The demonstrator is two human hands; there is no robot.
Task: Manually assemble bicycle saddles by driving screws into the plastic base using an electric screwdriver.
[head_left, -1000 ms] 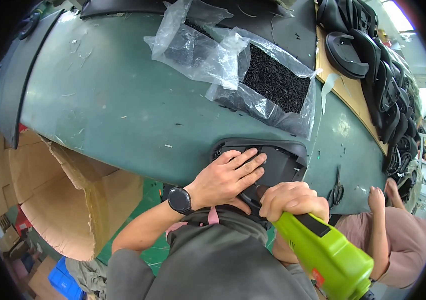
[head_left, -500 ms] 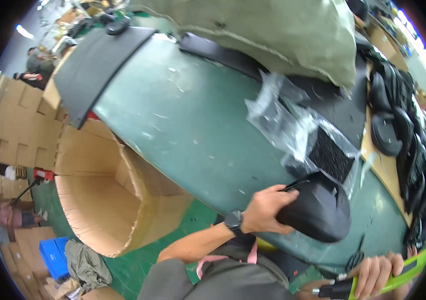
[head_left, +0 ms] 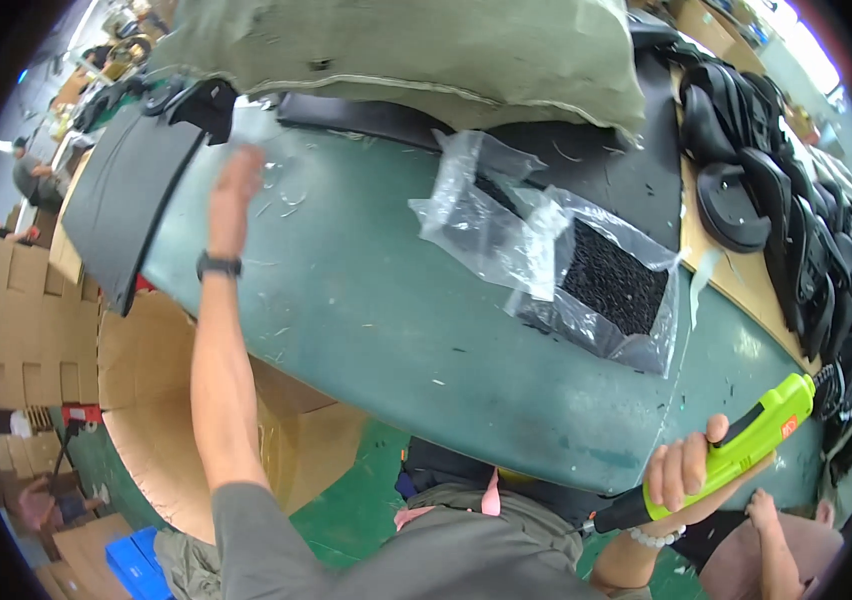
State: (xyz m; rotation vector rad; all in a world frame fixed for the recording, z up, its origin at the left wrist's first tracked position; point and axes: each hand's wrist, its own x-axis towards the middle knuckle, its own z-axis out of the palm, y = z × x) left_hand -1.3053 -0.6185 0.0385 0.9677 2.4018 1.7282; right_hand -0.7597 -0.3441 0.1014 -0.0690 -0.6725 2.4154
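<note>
Lime-green and black plastic power driver (head_left: 746,445) slanted at right of green tabletop (head_left: 366,280); black moulded part (head_left: 208,108) tilted, far left end

Your view is bright: a white strip (head_left: 814,62) glares at the upper right of the frame, a small lamp (head_left: 0,145) at the far left. Your bench (head_left: 376,350) catches a pale patch at right; the bag (head_left: 471,235) glints. Motion smears your left fingers (head_left: 249,165), while your drill (head_left: 751,435) reads crisper. Edges bow toward the black corners, where detail softens.
</note>
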